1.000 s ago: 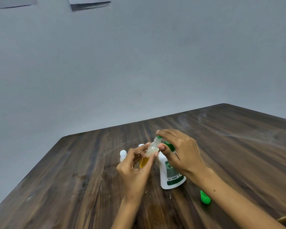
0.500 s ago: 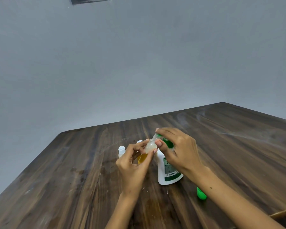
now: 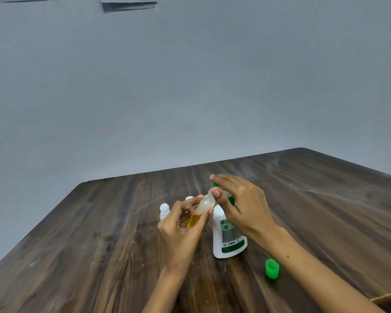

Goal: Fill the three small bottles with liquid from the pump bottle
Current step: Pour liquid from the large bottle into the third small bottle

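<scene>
Two hands at the middle of a dark wooden table. Left hand, fingers curled around a tilted small clear bottle with amber liquid at its lower end. Right hand, fingers bent over the green top of a white pump bottle, thumb touching the small bottle's neck. Two more small bottles just behind the left hand. Green cap near the right forearm. Bare wood out to the far edge and left corner.
</scene>
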Available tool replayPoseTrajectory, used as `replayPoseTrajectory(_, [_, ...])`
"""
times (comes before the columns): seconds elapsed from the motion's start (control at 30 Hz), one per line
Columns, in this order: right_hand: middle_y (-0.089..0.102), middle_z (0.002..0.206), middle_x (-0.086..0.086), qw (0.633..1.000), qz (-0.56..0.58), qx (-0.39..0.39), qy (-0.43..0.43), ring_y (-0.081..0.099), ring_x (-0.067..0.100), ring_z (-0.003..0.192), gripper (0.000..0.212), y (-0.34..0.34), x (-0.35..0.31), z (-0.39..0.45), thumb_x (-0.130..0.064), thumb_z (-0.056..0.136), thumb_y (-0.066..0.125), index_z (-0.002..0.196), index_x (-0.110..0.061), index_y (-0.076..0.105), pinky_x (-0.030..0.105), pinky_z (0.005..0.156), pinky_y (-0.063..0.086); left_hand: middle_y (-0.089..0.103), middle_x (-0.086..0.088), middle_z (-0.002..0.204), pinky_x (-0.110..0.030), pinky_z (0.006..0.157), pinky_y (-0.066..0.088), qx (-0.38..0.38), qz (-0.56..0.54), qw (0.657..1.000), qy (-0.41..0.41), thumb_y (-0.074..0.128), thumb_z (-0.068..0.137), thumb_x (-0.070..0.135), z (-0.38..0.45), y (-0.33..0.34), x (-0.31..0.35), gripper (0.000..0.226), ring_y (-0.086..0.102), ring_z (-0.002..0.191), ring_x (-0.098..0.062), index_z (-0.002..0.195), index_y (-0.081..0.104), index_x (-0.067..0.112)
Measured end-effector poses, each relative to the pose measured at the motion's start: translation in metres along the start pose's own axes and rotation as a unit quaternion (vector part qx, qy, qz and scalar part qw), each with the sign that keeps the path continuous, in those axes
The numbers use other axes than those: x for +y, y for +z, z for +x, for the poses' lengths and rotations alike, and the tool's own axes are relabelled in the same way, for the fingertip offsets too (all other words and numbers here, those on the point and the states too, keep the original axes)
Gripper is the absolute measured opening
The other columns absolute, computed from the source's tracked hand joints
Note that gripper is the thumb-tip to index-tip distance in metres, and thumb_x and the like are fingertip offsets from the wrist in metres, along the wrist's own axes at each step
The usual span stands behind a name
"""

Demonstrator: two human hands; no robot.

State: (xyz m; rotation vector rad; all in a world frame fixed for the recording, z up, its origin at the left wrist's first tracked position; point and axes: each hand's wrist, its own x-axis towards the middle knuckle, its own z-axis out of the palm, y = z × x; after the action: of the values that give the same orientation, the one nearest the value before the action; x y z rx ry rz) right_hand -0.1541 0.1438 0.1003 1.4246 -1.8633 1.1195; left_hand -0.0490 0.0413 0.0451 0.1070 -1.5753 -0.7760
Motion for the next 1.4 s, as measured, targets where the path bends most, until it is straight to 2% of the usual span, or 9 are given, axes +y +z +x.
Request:
replayPoseTrajectory(0.07, [0.068, 0.115, -0.001, 1.0, -0.01, -0.004, -0.013, 0.063, 0.014, 0.103, 0.088, 0.001, 0.0, -0.003, -0.076, 0.087, 0.012, 0.113, -0.014, 0.069, 0.016, 0.075, 0.038, 0.075, 0.004, 0.095, -0.03, 0.076, 0.06, 0.005, -0.002, 1.0, -0.007, 0.081, 0.071, 0.019, 0.0, 0.0, 0.0, 0.02, 0.072, 0.093, -0.008, 0.079, 0.063, 0.016])
replayPoseTrajectory(0.2, [0.069, 0.109, -0.003, 1.0, -0.018, 0.005, -0.021, 0.064, 0.012, 0.095, 0.084, 0.001, 0.001, -0.01, -0.078, 0.086, 0.019, 0.109, -0.015, 0.069, 0.015, 0.074, 0.041, 0.074, 0.007, 0.091, -0.032, 0.075, 0.06, -0.001, -0.004, 1.0, -0.014, 0.079, 0.073, 0.024, 0.001, -0.001, 0.001, 0.024, 0.071, 0.089, -0.008, 0.09, 0.065, 0.031])
replayPoseTrajectory(0.4, [0.068, 0.113, -0.003, 1.0, -0.019, 0.004, -0.025, 0.063, 0.012, 0.1, 0.081, -0.001, 0.001, -0.004, -0.075, 0.088, 0.019, 0.112, -0.016, 0.069, 0.014, 0.078, 0.039, 0.073, 0.012, 0.094, -0.027, 0.074, 0.06, 0.006, 0.007, 1.0, -0.019, 0.081, 0.07, 0.023, 0.0, 0.0, -0.002, 0.025, 0.071, 0.087, -0.006, 0.092, 0.072, 0.014])
replayPoseTrajectory(0.57, [0.069, 0.106, -0.006, 1.0, -0.022, 0.01, 0.002, 0.064, 0.008, 0.091, 0.077, 0.003, -0.001, -0.008, -0.076, 0.086, 0.024, 0.107, -0.019, 0.07, 0.003, 0.073, 0.032, 0.072, 0.014, 0.097, -0.025, 0.075, 0.059, 0.0, 0.015, 1.0, -0.007, 0.079, 0.072, 0.023, 0.001, -0.001, -0.003, 0.024, 0.07, 0.089, -0.004, 0.094, 0.071, 0.02])
replayPoseTrajectory(0.73, [0.067, 0.115, -0.004, 1.0, -0.016, -0.001, -0.01, 0.061, 0.009, 0.102, 0.079, -0.002, -0.003, -0.006, -0.076, 0.087, 0.022, 0.116, -0.017, 0.067, 0.011, 0.078, 0.036, 0.071, 0.013, 0.094, -0.02, 0.073, 0.058, 0.0, 0.016, 1.0, 0.0, 0.08, 0.07, 0.024, 0.001, -0.002, -0.004, 0.028, 0.069, 0.085, -0.003, 0.095, 0.073, 0.013])
replayPoseTrajectory(0.87, [0.068, 0.111, -0.007, 1.0, -0.013, 0.001, 0.011, 0.062, 0.007, 0.097, 0.075, 0.002, -0.002, -0.009, -0.077, 0.085, 0.028, 0.11, -0.019, 0.07, 0.003, 0.076, 0.033, 0.071, 0.014, 0.093, -0.021, 0.074, 0.058, 0.0, 0.014, 1.0, -0.003, 0.082, 0.073, 0.025, 0.001, -0.001, -0.005, 0.028, 0.07, 0.085, -0.005, 0.098, 0.073, 0.017])
replayPoseTrajectory(1.07, [0.067, 0.114, -0.007, 1.0, -0.024, -0.008, -0.012, 0.061, 0.007, 0.101, 0.074, -0.005, -0.001, -0.004, -0.075, 0.086, 0.028, 0.113, -0.02, 0.068, 0.006, 0.08, 0.032, 0.072, 0.014, 0.095, -0.026, 0.073, 0.06, 0.004, 0.01, 1.0, -0.003, 0.081, 0.074, 0.03, 0.001, -0.001, -0.003, 0.024, 0.071, 0.087, -0.005, 0.09, 0.07, 0.016])
replayPoseTrajectory(1.23, [0.069, 0.105, -0.008, 1.0, -0.014, 0.005, -0.001, 0.062, 0.004, 0.091, 0.07, 0.005, 0.0, -0.009, -0.076, 0.084, 0.035, 0.105, -0.019, 0.07, 0.006, 0.074, 0.039, 0.072, 0.013, 0.095, -0.027, 0.073, 0.06, -0.008, 0.007, 1.0, -0.002, 0.078, 0.08, 0.037, 0.002, -0.002, -0.002, 0.021, 0.071, 0.089, -0.005, 0.095, 0.068, 0.027])
replayPoseTrajectory(1.4, [0.069, 0.107, -0.006, 0.999, -0.027, 0.016, -0.012, 0.063, 0.007, 0.094, 0.071, -0.003, -0.002, -0.002, -0.074, 0.086, 0.031, 0.106, -0.019, 0.07, 0.003, 0.078, 0.031, 0.068, 0.018, 0.09, -0.018, 0.074, 0.057, 0.0, 0.019, 1.0, 0.005, 0.082, 0.074, 0.023, 0.0, -0.002, -0.002, 0.027, 0.069, 0.084, -0.003, 0.098, 0.07, 0.02])
